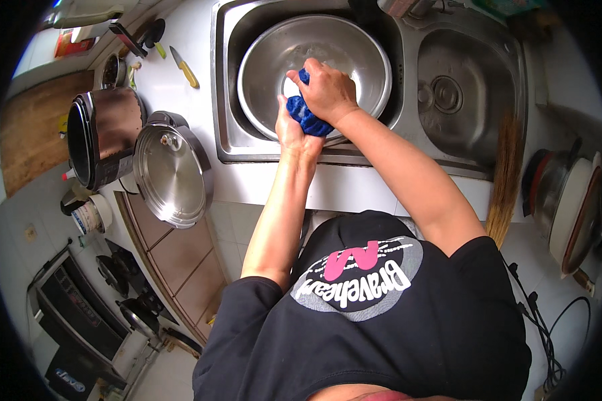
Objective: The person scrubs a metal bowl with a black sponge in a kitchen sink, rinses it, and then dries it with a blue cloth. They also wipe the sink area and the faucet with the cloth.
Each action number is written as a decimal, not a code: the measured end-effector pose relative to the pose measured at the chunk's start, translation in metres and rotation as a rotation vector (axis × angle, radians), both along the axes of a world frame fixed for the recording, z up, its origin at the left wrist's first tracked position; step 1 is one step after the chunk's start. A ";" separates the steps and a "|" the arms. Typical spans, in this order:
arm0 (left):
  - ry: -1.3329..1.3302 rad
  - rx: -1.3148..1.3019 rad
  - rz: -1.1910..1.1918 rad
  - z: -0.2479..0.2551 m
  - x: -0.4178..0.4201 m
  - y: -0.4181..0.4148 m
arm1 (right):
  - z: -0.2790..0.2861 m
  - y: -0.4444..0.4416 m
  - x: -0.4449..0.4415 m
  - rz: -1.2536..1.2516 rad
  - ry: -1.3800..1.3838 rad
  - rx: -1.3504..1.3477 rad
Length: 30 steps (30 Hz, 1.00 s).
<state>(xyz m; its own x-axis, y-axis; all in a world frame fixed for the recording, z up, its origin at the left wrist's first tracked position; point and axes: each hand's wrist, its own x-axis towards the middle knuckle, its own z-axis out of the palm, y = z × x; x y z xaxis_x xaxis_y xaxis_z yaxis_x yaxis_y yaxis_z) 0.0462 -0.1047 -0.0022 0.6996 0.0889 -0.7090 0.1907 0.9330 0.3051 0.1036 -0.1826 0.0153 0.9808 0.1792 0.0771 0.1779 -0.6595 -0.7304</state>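
Above the near side of a large stainless steel bowl [261, 65], both hands are on a bunched, wet-looking blue cloth [308, 118]. My left hand [292, 131] is below, palm up, with the cloth lying across the palm and its fingers partly hidden by it. My right hand [331, 87] is curled from above around the cloth's upper part, and a bit of blue shows between thumb and forefinger. The bowl sits in the left basin of a double steel sink [220, 100]. A little whitish residue is visible on the bowl's inner wall.
Left on the counter are a yellow-handled knife [184, 67], an open cooker pot [115, 130] and its metal lid [173, 173]. The right basin [469, 90] adjoins the bowl's. A straw brush [504, 185] crosses the counter edge; stacked pans or lids [564, 205] stand at right.
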 end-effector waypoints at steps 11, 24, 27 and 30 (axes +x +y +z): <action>0.096 0.165 0.009 0.027 -0.008 -0.006 | -0.020 -0.009 0.012 -0.094 0.182 0.029; -0.251 0.122 -0.095 0.021 -0.013 0.009 | 0.056 -0.018 -0.085 0.418 -0.352 0.109; -0.125 0.126 -0.043 0.005 -0.009 0.004 | 0.023 -0.014 -0.052 0.429 -0.275 0.055; 0.053 0.201 -0.072 0.017 -0.004 -0.014 | -0.003 -0.010 0.018 0.038 0.044 0.006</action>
<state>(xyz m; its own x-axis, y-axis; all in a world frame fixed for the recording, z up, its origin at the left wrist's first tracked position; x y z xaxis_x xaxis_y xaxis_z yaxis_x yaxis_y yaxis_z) 0.0419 -0.1183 0.0145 0.6712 0.1831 -0.7183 0.2759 0.8377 0.4713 0.1215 -0.1922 0.0120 0.9756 0.2165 0.0352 0.1707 -0.6486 -0.7417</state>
